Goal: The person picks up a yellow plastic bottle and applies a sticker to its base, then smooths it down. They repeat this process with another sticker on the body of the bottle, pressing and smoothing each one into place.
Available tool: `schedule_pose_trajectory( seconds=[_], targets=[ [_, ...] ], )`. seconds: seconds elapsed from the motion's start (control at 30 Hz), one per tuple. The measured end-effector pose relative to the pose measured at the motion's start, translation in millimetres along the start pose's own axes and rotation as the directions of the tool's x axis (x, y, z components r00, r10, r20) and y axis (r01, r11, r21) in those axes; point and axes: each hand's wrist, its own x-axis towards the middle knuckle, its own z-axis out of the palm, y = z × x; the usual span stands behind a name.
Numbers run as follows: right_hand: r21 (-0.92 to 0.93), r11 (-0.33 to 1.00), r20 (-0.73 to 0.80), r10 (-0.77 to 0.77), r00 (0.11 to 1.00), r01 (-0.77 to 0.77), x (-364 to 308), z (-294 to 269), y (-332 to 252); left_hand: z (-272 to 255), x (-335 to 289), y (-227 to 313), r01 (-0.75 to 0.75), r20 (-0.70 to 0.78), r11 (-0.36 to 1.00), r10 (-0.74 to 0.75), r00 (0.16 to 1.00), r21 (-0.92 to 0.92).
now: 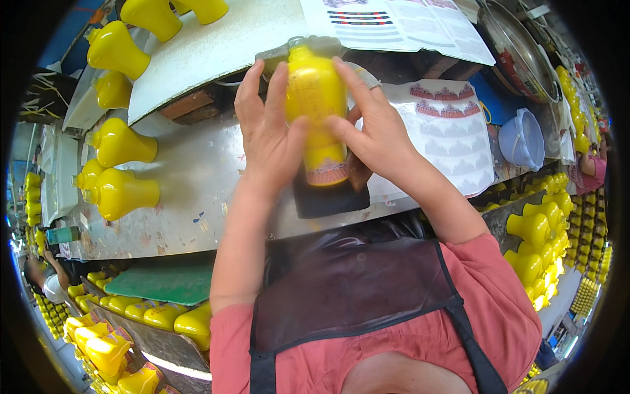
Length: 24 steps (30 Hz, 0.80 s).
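Note:
Between my hands is a yellow bottle (pixel 315 92), its narrow neck away from me and its base toward me. A pink patterned decal (pixel 326 172) wraps the near end, and faint print runs along the body. My left hand (pixel 268 125) grips its left side, thumb on top and fingers along the shoulder. The right hand (pixel 377 121) holds the other side the same way, thumb laid across the bottle. Beneath the bottle is a dark support (pixel 331 200), mostly hidden. A sheet of decals (pixel 453 141) in rows, pink ones at the top, lies to the right.
Several yellow bottles (pixel 126 194) stand or lie along the left of the metal table (pixel 177 223). A white board (pixel 197 59) and printed paper (pixel 400 26) are behind. At right sit a pale blue bucket (pixel 522 139) and a round metal pan (pixel 522 49). Racks of bottles (pixel 538 243) flank me.

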Motion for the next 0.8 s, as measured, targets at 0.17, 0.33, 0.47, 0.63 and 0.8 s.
schedule_pose_trajectory(
  seconds=[0.17, 0.33, 0.47, 0.63, 0.8],
  targets=[
    [-0.046, 0.997, -0.004, -0.064, 0.998, 0.064, 5.2, 1.0, 3.5, 9.0, 8.6, 1.8, -0.022, 0.018, 0.997, 0.023, 1.000, -0.070],
    [0.005, 0.993, 0.005, -0.120, 0.993, 0.120, 4.7, -0.2, 12.8, 13.7, 2.0, -7.4, 0.001, 0.019, 0.990, 0.002, 1.000, -0.138],
    [0.192, 0.981, 0.055, -0.048, 0.997, 0.037, 2.3, -1.5, 15.8, 15.8, -8.2, -6.8, 0.203, 0.055, 0.823, -0.206, 0.977, -0.531],
    [0.204, 0.977, 0.037, -0.066, 0.997, 0.057, -4.0, 1.9, 15.4, 20.8, -27.6, 4.7, 0.372, 0.192, 0.755, -0.320, 0.928, -0.539],
    [0.209, 0.977, 0.079, 0.022, 0.997, -0.039, -6.0, 4.2, 14.4, 22.4, -28.8, 4.2, 0.398, 0.204, 0.725, -0.344, 0.916, -0.562]
  ],
)
